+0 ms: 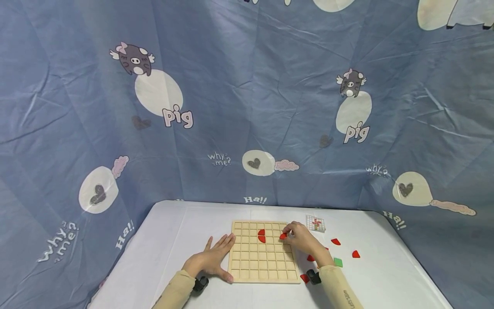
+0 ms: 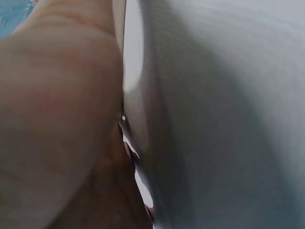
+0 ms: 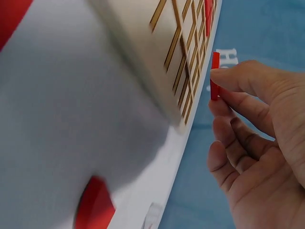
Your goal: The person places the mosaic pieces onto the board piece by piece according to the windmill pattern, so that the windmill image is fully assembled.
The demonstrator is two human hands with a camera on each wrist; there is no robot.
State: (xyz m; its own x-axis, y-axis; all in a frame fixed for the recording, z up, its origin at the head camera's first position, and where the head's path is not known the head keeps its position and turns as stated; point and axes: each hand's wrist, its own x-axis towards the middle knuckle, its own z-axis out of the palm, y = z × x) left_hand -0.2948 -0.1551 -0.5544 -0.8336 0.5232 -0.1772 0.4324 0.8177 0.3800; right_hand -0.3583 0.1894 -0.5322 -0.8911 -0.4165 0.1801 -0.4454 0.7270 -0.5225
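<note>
My right hand (image 1: 301,238) pinches a red quarter-circle tile (image 1: 283,236) between thumb and fingertips, over the right part of a wooden grid board (image 1: 247,265). In the right wrist view the same tile (image 3: 215,76) is seen edge-on, with the other fingers loosely bent. Two red tiles (image 1: 261,239) lie one above the other in cells near the board's upper middle. With fingers spread, my left hand (image 1: 211,259) rests at the board's left edge, its thumb by the lower left corner. The left wrist view is mostly filled by that hand (image 2: 57,109) up close.
A small pattern card (image 1: 315,223) lies beyond the board's upper right corner. Loose red tiles (image 1: 356,254) and a green square tile (image 1: 338,262) are scattered to the right on the white table (image 1: 390,283). A blue printed curtain (image 1: 231,128) hangs behind.
</note>
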